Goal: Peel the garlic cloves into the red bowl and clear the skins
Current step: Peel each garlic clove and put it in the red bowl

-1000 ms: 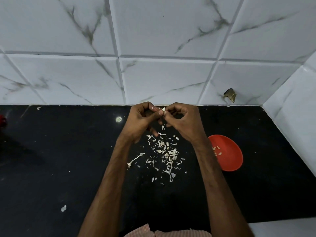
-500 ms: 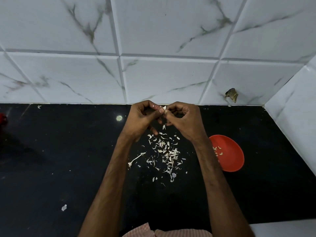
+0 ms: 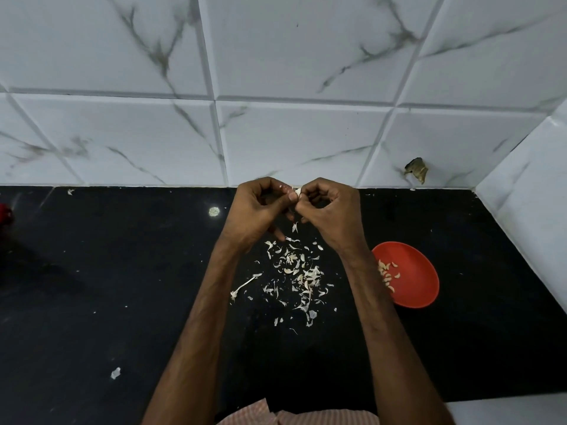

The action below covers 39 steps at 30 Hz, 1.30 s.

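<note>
My left hand [image 3: 257, 207] and my right hand [image 3: 333, 210] meet above the black counter, close to the tiled wall. Both pinch one small white garlic clove [image 3: 297, 191] between their fingertips. A piece of skin [image 3: 295, 227] hangs in the air just under the hands. Below them a scatter of pale garlic skins [image 3: 302, 274] lies on the counter. The red bowl [image 3: 412, 271] sits to the right, partly behind my right forearm, with several peeled cloves [image 3: 388, 274] in it.
A garlic stem [image 3: 244, 285] lies left of the skins. One stray skin flake [image 3: 115, 373] rests at the lower left. A red object [image 3: 4, 214] shows at the left edge. White tiled walls close the back and right side.
The hands have stayed together on the clove, shifting only slightly. A bit of skin has come loose beneath them.
</note>
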Motion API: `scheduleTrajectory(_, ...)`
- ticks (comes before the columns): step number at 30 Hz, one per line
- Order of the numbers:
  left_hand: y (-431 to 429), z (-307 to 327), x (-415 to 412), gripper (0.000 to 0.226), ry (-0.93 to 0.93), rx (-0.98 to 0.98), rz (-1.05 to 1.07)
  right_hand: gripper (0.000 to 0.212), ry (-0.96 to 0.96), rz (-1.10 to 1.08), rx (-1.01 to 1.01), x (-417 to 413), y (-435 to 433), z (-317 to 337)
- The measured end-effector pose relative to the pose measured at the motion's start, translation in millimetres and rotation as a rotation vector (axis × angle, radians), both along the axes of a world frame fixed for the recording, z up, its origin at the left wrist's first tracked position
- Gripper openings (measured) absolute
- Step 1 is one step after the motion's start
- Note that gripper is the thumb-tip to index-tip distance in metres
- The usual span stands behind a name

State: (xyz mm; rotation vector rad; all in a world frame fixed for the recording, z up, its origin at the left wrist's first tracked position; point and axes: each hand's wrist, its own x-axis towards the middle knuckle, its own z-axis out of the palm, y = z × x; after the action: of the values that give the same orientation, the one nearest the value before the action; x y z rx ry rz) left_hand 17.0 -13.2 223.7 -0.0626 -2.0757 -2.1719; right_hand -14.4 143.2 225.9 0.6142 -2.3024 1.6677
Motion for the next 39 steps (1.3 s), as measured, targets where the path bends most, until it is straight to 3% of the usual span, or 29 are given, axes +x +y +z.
scheduleTrajectory(6, 2, 0, -2, 0.016, 0.010, -0.068, 0.055, 0.005, 0.002, -0.024, 0.018, -2, 0, -2)
scheduleTrajectory(12, 3, 1, 0, 0.020, 0.002, 0.035, 0.055, 0.005, -0.048, 0.018, 0.034, -1, 0, 0)
scheduleTrajectory(19, 5, -3, -2, 0.015, 0.003, 0.087, 0.084, 0.003, 0.081, 0.019, 0.148, 2, -1, 8)
scheduleTrajectory(39, 16, 0, 3, 0.018, -0.015, 0.193, 0.083, 0.007, -0.049, 0.006, -0.027, 4, 5, 0)
